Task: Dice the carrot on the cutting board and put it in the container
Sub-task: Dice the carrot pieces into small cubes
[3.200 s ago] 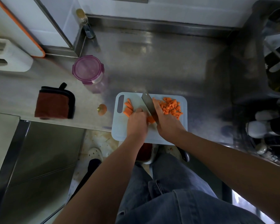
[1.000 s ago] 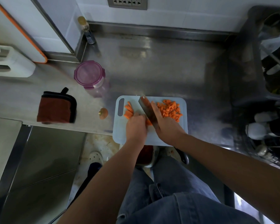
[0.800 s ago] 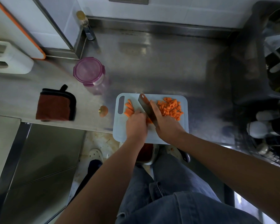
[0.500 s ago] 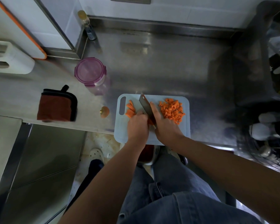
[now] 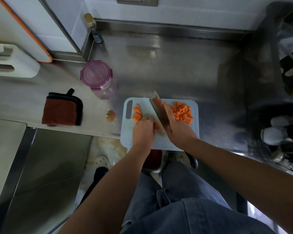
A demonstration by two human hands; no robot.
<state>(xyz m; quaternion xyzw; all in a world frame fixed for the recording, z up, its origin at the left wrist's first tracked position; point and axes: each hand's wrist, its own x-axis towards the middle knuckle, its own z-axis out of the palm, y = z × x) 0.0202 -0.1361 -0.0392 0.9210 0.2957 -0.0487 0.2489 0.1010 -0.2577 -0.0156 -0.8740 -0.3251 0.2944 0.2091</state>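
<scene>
Dicing roughly half done. On the board [image 5: 147,105], mid-frame: diced carrot [image 5: 182,112] heaped right, carrot sticks [image 5: 137,114] uncut left; left hand [image 5: 143,130] curled over sticks by blade; right hand [image 5: 178,130] grips knife [image 5: 156,107]; container [image 5: 96,76], upper left, lidded, nothing transferred.

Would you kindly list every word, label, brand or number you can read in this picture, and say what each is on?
None can be read.
The label on a bottle at the lower right is too small and blurred.
The purple-lidded container, cutting board and knife show no print.
</scene>
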